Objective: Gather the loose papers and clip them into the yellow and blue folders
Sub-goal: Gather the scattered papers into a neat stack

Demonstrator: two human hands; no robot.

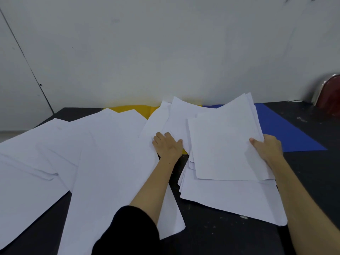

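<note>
Right hand (pixel 267 147) at the right edge of a stack of white papers (pixel 224 146), thumb lying on the top sheet and the other fingers hidden under the stack, so gripping it between thumb and fingers. Stack lifted a little at the far side and fanned, its corners not aligned, resting over more white sheets (pixel 230 196) flat on the black table (pixel 211 236).

Left hand (pixel 167 144) placed palm down on the loose papers in the middle, fingers nearly straight and slightly spread, pressing on the sheet and holding nothing. Black sleeve (pixel 127 232) on the left forearm, pushed up toward the elbow; right forearm bare.

Large spread of loose white papers (pixel 82 153) covering the left half of the table, overlapping one another at many angles, some reaching the near edge of the view.

Yellow folder (pixel 136 109) at the far side of the table near the wall, mostly covered by the papers, only one strip visible, plus a small yellow piece just beside the left hand. Blue folder (pixel 287 131) lying flat at the far right, partly under the held stack, its right part uncovered. Cannot tell whether either folder is open or closed.

Behind the table a plain white wall (pixel 165 52). In the far right corner a blurred red object with a shiny metal rim (pixel 329 92).
</note>
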